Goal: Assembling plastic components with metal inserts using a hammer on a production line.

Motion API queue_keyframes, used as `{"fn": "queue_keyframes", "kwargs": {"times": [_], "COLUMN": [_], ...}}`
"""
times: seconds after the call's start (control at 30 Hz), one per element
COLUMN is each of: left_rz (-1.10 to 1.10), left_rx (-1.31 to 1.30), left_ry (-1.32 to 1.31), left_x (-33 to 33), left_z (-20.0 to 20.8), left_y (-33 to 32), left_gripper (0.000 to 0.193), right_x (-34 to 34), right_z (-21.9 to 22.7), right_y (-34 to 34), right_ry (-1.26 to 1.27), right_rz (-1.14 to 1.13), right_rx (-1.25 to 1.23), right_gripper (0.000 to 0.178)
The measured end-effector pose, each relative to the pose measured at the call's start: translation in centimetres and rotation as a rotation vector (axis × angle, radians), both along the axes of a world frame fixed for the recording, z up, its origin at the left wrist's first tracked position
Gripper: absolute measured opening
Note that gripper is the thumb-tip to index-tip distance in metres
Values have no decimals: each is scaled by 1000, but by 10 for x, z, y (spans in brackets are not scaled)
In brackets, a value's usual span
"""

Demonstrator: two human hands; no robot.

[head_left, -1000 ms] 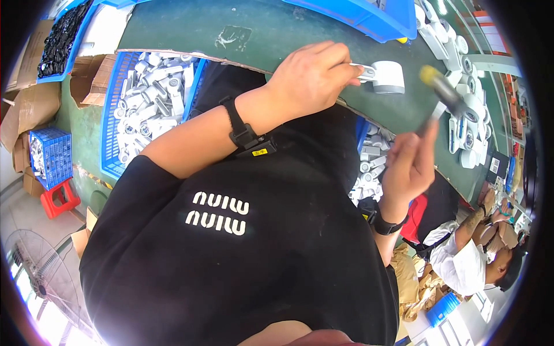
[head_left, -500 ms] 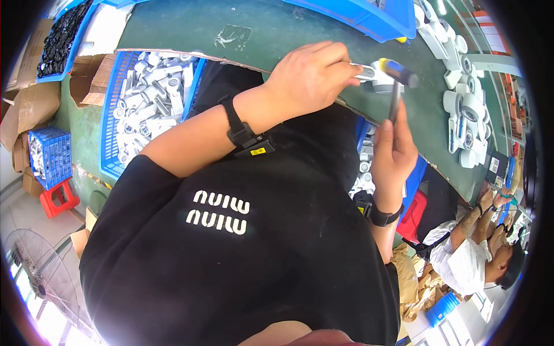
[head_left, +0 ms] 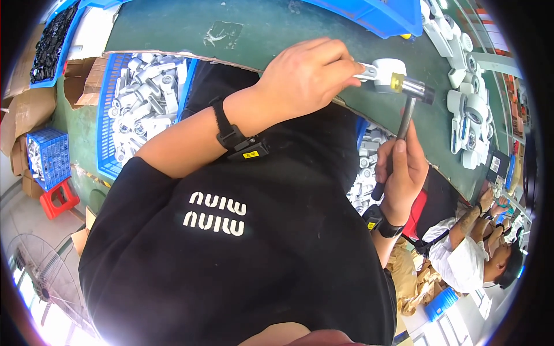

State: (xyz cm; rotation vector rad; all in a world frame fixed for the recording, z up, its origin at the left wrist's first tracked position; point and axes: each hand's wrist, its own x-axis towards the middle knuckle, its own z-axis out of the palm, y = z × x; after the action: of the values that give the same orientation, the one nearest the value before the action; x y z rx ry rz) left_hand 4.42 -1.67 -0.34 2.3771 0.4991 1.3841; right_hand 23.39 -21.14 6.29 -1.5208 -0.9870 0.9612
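My left hand (head_left: 309, 76) is closed on the narrow arm of a white plastic part (head_left: 388, 67), whose round, cup-like end sticks out to the right over the green worktable (head_left: 167, 27). A small mallet (head_left: 416, 90) with one yellow face and one black face is in my right hand (head_left: 402, 176), fingers wrapped round its metal handle. The yellow face is at the right side of the part's round end; whether they touch I cannot tell. My left fingers hide most of the part's arm.
Rows of similar white parts (head_left: 474, 109) lie along the table's right side. A blue bin (head_left: 384, 20) stands at the far edge. Below the table edge, left, is a blue basket (head_left: 105, 138) of white parts; more white parts (head_left: 369, 164) sit below my right hand. A co-worker (head_left: 461, 254) is at right.
The mallet, blurred over the part's round end before, has shifted right and slightly down with my right hand. My left hand still holds the part in nearly the same place.
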Motion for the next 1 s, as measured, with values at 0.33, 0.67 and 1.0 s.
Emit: {"fn": "queue_keyframes", "kwargs": {"times": [0.33,0.67,1.0], "left_rz": [-47,-13,-36], "left_rx": [-47,-66,-84], "left_ry": [-27,-30,-53], "left_x": [-2,-1,0], "left_z": [0,-1,-6], "left_y": [3,3,4], "left_gripper": [25,32,28], "right_x": [2,-24,-32], "right_z": [5,-3,-9], "right_y": [8,65,88], "right_ry": [176,-177,-620], "right_rz": [-126,-243,-263], "right_rx": [112,-46,-4], "right_gripper": [49,20,10]}}
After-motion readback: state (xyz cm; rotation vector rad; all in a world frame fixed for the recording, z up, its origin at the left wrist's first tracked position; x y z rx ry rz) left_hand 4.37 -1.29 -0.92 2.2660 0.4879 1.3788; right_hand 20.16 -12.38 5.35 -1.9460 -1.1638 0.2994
